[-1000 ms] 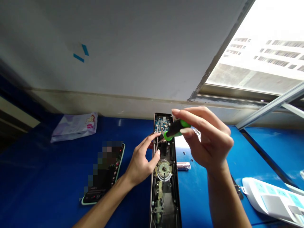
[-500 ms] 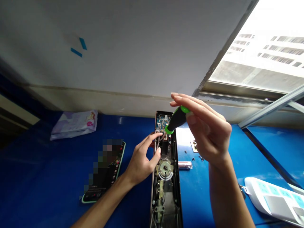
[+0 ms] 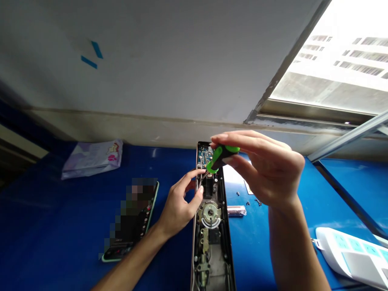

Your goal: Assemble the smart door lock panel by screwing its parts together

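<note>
A long black door lock panel lies open on the blue table, showing a circuit board, wires and a round metal disc. My left hand grips the panel's left edge, index finger and thumb reaching over the wires there. Between the fingers and thumb of my right hand is a screwdriver with a black and green handle. It is tilted, its shaft pointing down-left into the panel near my left index fingertip. The fingers hide where the tip ends.
Several small screws and a pink wrapped cylinder lie right of the panel. A phone is at left, below a purple-white packet. A white power strip sits at right, near a metal window frame.
My right hand has shifted lower and changed its hold; the screwdriver handle now lies at a different angle, turned and more covered by the fingers. My left hand stays at the panel edge.
</note>
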A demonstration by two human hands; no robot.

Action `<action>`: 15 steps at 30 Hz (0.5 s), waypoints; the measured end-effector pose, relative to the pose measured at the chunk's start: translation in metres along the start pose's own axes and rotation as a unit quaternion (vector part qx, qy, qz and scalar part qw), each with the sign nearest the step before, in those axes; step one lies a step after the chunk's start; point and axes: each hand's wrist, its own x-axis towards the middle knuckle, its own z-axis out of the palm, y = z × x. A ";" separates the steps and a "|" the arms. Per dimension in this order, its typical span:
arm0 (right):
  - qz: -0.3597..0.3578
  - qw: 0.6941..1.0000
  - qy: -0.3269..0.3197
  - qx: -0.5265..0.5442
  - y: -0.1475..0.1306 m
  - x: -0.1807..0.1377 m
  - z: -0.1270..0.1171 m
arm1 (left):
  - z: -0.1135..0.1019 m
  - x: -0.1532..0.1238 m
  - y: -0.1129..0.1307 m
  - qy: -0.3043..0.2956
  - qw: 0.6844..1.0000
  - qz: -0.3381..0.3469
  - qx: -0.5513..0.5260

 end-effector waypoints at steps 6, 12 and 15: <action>0.010 0.990 0.062 -0.127 0.000 0.000 0.000 | 0.002 -0.002 -0.002 0.009 1.000 -0.012 -0.023; 0.019 0.999 0.014 -0.049 0.000 0.000 -0.001 | 0.003 -0.002 -0.001 0.013 0.999 -0.016 -0.029; 0.005 0.989 0.073 -0.126 0.000 0.001 0.001 | 0.003 -0.002 -0.001 0.013 0.999 -0.012 -0.035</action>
